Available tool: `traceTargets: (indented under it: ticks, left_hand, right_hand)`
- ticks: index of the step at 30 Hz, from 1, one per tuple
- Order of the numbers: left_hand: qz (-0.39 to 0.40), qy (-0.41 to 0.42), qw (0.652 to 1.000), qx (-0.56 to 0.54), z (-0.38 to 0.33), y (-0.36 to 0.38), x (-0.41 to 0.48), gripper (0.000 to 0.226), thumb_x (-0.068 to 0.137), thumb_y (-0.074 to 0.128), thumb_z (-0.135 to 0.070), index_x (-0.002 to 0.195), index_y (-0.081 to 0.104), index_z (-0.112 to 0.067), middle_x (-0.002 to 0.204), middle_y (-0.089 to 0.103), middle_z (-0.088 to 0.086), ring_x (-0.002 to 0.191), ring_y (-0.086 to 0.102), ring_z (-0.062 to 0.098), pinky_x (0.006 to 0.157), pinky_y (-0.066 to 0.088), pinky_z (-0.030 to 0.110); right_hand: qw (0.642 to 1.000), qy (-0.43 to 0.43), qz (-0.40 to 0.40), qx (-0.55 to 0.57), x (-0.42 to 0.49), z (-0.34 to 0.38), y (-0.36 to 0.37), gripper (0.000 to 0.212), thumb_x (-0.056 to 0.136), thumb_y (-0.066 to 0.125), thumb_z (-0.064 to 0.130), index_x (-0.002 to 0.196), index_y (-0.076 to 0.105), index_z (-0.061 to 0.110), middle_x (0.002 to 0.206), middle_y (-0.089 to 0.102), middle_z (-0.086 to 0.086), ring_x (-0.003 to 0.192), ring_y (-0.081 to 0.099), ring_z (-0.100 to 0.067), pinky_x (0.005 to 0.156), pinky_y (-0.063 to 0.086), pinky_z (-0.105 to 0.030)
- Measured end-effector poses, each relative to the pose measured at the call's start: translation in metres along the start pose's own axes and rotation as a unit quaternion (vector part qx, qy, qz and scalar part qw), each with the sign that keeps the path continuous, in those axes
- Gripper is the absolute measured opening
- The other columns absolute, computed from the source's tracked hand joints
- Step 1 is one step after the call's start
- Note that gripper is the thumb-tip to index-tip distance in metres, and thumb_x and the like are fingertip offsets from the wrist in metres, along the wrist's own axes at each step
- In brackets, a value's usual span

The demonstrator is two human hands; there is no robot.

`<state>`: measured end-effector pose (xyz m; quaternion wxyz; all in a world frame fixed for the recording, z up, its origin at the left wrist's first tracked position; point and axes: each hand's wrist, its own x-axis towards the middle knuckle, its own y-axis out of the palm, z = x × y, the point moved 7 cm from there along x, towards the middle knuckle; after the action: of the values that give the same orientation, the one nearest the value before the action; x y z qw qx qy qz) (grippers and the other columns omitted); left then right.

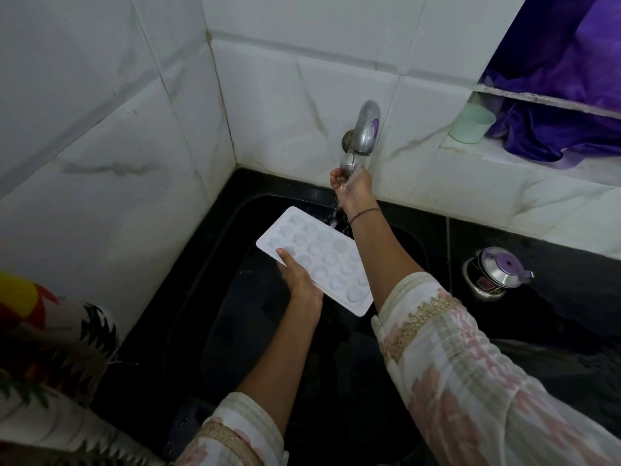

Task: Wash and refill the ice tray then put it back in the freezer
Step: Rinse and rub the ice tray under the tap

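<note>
A white ice tray (314, 258) with star and round moulds is held tilted over the black sink (255, 331). My left hand (299, 279) grips its near long edge, thumb on top. My right hand (351, 185) is cupped under the spout of the metal tap (364, 131), fingers curled around the outlet. Water runs down past my right wrist and splashes at the tray's far corner.
White marble-look tiles close in the sink at the back and left. A pale green cup (472, 124) and purple cloth (564, 105) sit on the ledge at right. A steel pot with a purple lid knob (494, 274) stands on the black counter right of the sink.
</note>
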<state>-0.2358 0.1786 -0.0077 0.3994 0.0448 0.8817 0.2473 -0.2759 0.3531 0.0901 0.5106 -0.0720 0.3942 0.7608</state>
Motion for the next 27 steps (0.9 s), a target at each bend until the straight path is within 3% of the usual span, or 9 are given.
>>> traceTargets:
  ticks: [5,8,11,13,15,18,20,23,27]
  left_hand:
    - [-0.001,0.002,1.0,-0.008,-0.003,0.0,-0.002,0.053,0.094,0.033,-0.059,0.139,0.036,-0.032,0.13,0.056,0.002,0.112,0.059,0.027,0.096,0.048,0.051]
    - [0.005,0.015,1.0,-0.019,-0.008,0.001,-0.002,0.054,0.094,0.032,-0.058,0.142,0.034,-0.031,0.131,0.055,0.004,0.112,0.059,0.027,0.096,0.048,0.05]
    - [0.003,0.033,0.999,-0.021,-0.014,0.003,-0.003,0.053,0.095,0.033,-0.056,0.141,0.035,-0.031,0.132,0.055,0.004,0.113,0.058,0.026,0.098,0.047,0.05]
    - [-0.004,0.052,0.998,-0.024,-0.02,0.003,-0.003,0.052,0.096,0.035,-0.053,0.143,0.033,-0.03,0.134,0.053,0.004,0.115,0.057,0.027,0.099,0.046,0.049]
    - [-0.005,0.06,0.997,-0.038,-0.023,0.004,-0.002,0.052,0.096,0.037,-0.051,0.144,0.032,-0.029,0.135,0.053,0.004,0.116,0.057,0.027,0.099,0.047,0.049]
    - [0.008,0.063,0.996,-0.061,-0.023,0.005,-0.003,0.052,0.097,0.038,-0.05,0.144,0.03,-0.03,0.132,0.054,0.004,0.114,0.058,0.026,0.096,0.048,0.048]
    - [0.021,0.062,0.996,-0.06,-0.021,0.005,-0.004,0.049,0.097,0.038,-0.048,0.142,0.033,-0.03,0.129,0.057,0.004,0.112,0.059,0.025,0.095,0.049,0.049]
    - [0.034,0.065,0.997,-0.038,-0.018,0.001,-0.008,0.043,0.098,0.042,-0.04,0.138,0.04,-0.023,0.125,0.059,0.005,0.109,0.061,0.025,0.092,0.051,0.046]
    - [0.006,0.061,0.998,-0.005,-0.03,-0.023,-0.001,0.029,0.097,0.05,-0.029,0.117,0.056,-0.009,0.118,0.062,0.012,0.108,0.061,0.029,0.09,0.051,0.046]
  right_hand:
    - [1.0,-0.016,-0.004,-0.024,-0.006,0.0,-0.01,0.031,0.102,0.038,0.029,0.106,0.05,0.001,0.074,0.051,-0.009,0.064,0.053,-0.015,0.058,0.051,-0.022]
    - [0.975,-0.042,-0.055,-0.21,-0.007,-0.008,-0.041,0.026,0.098,0.044,0.019,0.116,0.05,0.002,0.103,0.055,-0.014,0.091,0.057,-0.023,0.082,0.053,-0.032]
    - [0.82,-0.18,-0.094,-0.535,-0.028,0.007,-0.076,0.039,0.095,0.05,0.025,0.127,0.049,0.002,0.134,0.041,-0.016,0.121,0.043,-0.03,0.102,0.036,-0.036]
    - [0.741,-0.204,-0.076,-0.635,-0.042,0.008,-0.098,0.045,0.096,0.049,0.033,0.131,0.047,0.005,0.138,0.038,-0.016,0.127,0.039,-0.031,0.105,0.033,-0.04]
    - [0.773,-0.147,-0.035,-0.617,-0.05,0.0,-0.126,0.052,0.095,0.048,0.041,0.13,0.048,0.003,0.135,0.044,-0.015,0.123,0.045,-0.03,0.099,0.039,-0.036]
    - [0.88,-0.023,0.01,-0.475,-0.074,-0.026,-0.158,0.048,0.092,0.054,0.044,0.12,0.049,0.006,0.118,0.059,-0.009,0.1,0.062,-0.023,0.071,0.053,-0.03]
    - [0.918,-0.034,-0.004,-0.394,-0.088,-0.035,-0.169,0.04,0.089,0.062,0.035,0.114,0.052,0.005,0.108,0.064,-0.009,0.089,0.065,-0.02,0.062,0.054,-0.026]
    - [0.93,-0.098,-0.067,-0.347,-0.093,-0.034,-0.182,0.033,0.085,0.07,0.021,0.106,0.059,-0.001,0.096,0.067,-0.015,0.08,0.067,-0.02,0.061,0.056,-0.025]
    - [0.915,-0.118,-0.1,-0.371,-0.091,-0.028,-0.192,0.023,0.082,0.072,0.017,0.098,0.065,0.002,0.089,0.069,-0.016,0.084,0.068,-0.026,0.08,0.057,-0.042]
